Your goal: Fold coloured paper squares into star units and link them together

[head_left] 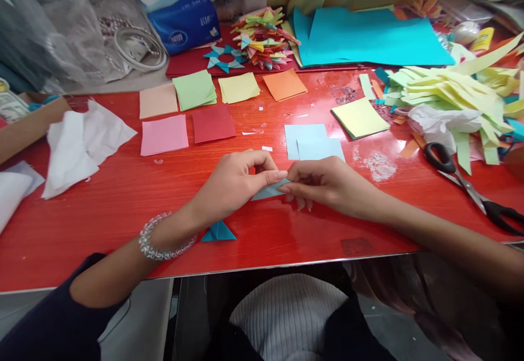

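Between my two hands, just above the red table (262, 241), is a light blue piece of folded paper (268, 191). My left hand (241, 178) pinches its upper edge between thumb and fingers. My right hand (323, 183) grips the right end, thumb against the fingertips, and hides part of the fold. Two light blue paper squares (311, 137) lie overlapping just beyond my right hand. Below my left wrist, which wears a clear bead bracelet, rests a folded teal paper piece (219, 232) near the table's front edge.
Stacks of coloured paper squares (194, 90) lie at the back left, with a yellow stack (360, 117) to the right. Black-handled scissors (470, 189) lie open at the right, beside paper strips (454, 93). Crumpled tissue (82, 148) is at left. Folded paper stars (266, 39) stand behind.
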A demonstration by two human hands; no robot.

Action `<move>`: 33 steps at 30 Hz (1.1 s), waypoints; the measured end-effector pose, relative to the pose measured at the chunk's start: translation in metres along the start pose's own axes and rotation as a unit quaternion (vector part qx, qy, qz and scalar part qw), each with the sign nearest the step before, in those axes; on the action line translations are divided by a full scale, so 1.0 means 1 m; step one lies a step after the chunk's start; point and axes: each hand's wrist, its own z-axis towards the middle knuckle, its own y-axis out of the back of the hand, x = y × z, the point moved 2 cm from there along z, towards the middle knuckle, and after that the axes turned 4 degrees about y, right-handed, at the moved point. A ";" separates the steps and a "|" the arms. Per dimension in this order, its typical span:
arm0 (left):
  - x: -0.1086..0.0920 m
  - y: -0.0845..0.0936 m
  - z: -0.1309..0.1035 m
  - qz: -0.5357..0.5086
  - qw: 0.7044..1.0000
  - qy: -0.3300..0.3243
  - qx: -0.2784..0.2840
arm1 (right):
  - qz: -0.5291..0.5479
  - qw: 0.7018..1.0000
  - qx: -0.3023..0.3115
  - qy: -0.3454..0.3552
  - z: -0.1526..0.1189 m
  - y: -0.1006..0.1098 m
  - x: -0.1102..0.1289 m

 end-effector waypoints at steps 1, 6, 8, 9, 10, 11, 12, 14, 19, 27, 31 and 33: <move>0.000 0.000 0.000 -0.018 1.000 0.009 0.005 | 0.003 1.000 0.010 -0.001 0.000 0.000 0.000; 0.000 0.002 -0.001 0.020 0.999 0.014 0.022 | 0.024 0.999 -0.029 0.004 -0.001 0.004 0.002; 0.001 0.002 -0.002 0.057 0.998 0.006 0.020 | 0.029 0.999 -0.042 -0.004 0.000 0.005 0.002; 0.002 0.002 -0.002 0.064 0.998 0.002 0.018 | 0.031 0.999 -0.036 -0.008 0.000 0.004 0.001; 0.003 0.002 -0.002 0.066 0.998 0.000 0.015 | 0.032 0.999 -0.027 -0.011 0.000 0.004 0.000; 0.004 0.002 -0.002 0.065 0.998 0.000 0.012 | 0.033 0.999 -0.018 -0.011 0.000 0.004 0.000; 0.005 0.002 -0.002 0.064 0.998 0.000 0.010 | 0.035 0.999 -0.014 -0.009 0.000 0.004 0.000; 0.005 0.003 -0.002 0.067 0.998 0.000 0.006 | 0.045 0.999 -0.021 -0.005 0.000 0.005 0.000; -0.002 0.006 -0.004 0.076 0.997 -0.001 0.011 | 0.071 0.997 -0.033 -0.012 0.000 0.007 0.004; -0.007 0.011 -0.011 0.105 0.991 -0.019 -0.077 | 0.027 0.994 -0.099 0.026 -0.002 0.018 0.004; 0.001 0.040 -0.008 0.175 0.978 -0.007 -0.110 | -0.039 0.959 -0.271 0.068 -0.006 0.037 0.000; 0.007 0.051 -0.005 0.231 0.972 -0.013 -0.041 | -0.034 0.953 -0.291 0.075 -0.006 0.039 -0.003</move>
